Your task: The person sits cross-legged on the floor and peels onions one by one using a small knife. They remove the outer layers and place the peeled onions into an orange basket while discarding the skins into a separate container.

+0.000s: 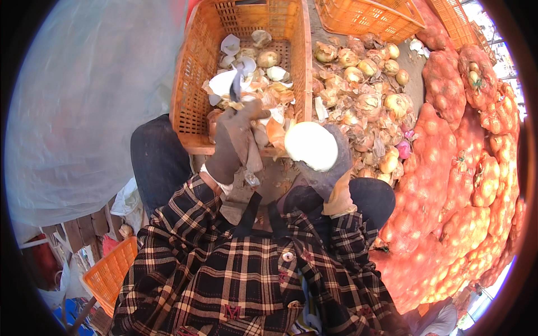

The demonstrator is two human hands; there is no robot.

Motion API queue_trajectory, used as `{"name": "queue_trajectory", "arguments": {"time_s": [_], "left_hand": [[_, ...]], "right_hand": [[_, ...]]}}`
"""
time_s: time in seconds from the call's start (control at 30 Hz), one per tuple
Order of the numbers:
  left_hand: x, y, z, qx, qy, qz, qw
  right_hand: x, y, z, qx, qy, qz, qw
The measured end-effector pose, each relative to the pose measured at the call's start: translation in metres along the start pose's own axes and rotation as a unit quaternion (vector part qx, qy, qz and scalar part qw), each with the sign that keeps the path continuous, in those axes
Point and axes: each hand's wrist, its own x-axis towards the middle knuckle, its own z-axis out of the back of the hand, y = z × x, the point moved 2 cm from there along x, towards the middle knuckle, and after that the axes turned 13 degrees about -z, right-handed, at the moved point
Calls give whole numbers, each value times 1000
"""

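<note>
Both my hands wear work gloves. My left hand (233,140) is shut on a knife (236,86), whose dark curved blade points away over the crate. In my right hand (336,164) is a large, pale peeled onion (311,146), held just outside the crate's near right corner. The orange plastic crate (308,75) stands in front of my knees, with onion skins (271,94) and cut white onion pieces in it. To its right lies a heap of unpeeled onions (367,105) among loose dry skins.
Red mesh sacks of onions (424,176) are piled along my right. A second orange crate (370,19) stands beyond the heap, and another (111,269) is behind at the left. Pale plastic sheeting (84,105) covers the left side. Part of another person (437,319) shows at the lower right.
</note>
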Motion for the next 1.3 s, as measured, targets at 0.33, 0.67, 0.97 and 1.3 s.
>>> {"name": "queue_trajectory", "arguments": {"time_s": [0.33,0.67,0.97,1.3], "left_hand": [[-33,-9,-23,399,254,-86,877],[-14,2,-30,437,308,-161,830],[5,5,-18,462,224,-49,857],[16,-8,16,579,123,-91,801]], "right_hand": [[-30,-25,0,-87,-25,98,991],[-33,-25,1,-156,-25,158,975],[-24,-19,15,48,69,-130,988],[-14,-55,16,403,-2,-269,875]]}}
